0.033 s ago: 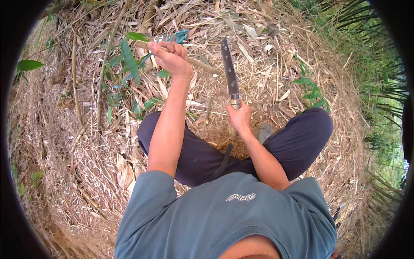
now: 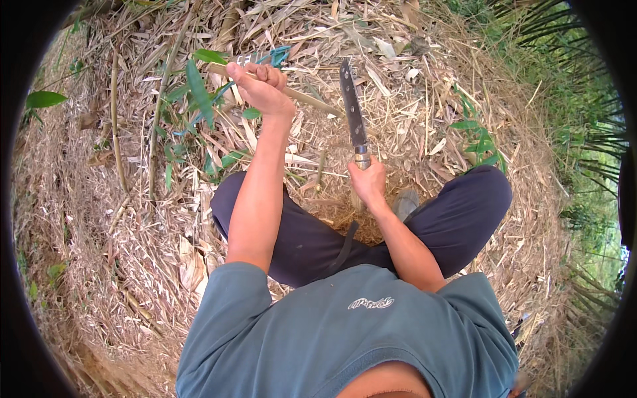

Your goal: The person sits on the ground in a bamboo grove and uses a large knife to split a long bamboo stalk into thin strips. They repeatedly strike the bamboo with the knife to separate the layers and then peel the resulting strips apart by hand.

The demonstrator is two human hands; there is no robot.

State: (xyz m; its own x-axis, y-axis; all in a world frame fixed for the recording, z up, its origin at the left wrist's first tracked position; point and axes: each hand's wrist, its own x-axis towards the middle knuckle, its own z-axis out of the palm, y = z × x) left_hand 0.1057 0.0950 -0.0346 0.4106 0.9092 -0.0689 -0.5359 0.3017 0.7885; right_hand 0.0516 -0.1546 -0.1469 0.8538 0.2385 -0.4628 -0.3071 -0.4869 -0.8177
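My left hand (image 2: 267,91), at the upper left, is closed around a long pale wooden stick (image 2: 312,101). The stick slants down to the right, and its far end lies close to the blade of a knife. My right hand (image 2: 369,180) grips this knife (image 2: 353,106) by its pale handle in front of my crossed legs. The dark blade has a row of holes and points away from me. It looks upright in the picture; whether it touches the stick I cannot tell. Fingers of the right hand are partly hidden behind the handle.
Dry leaves and straw (image 2: 398,99) cover the ground. Green leafy shoots (image 2: 201,93) rise at the left, another plant (image 2: 483,140) at the right. Some blue strip-like material (image 2: 279,56) lies beyond my left hand. Brown shavings (image 2: 366,229) lie between my legs, beside a grey shoe (image 2: 405,201).
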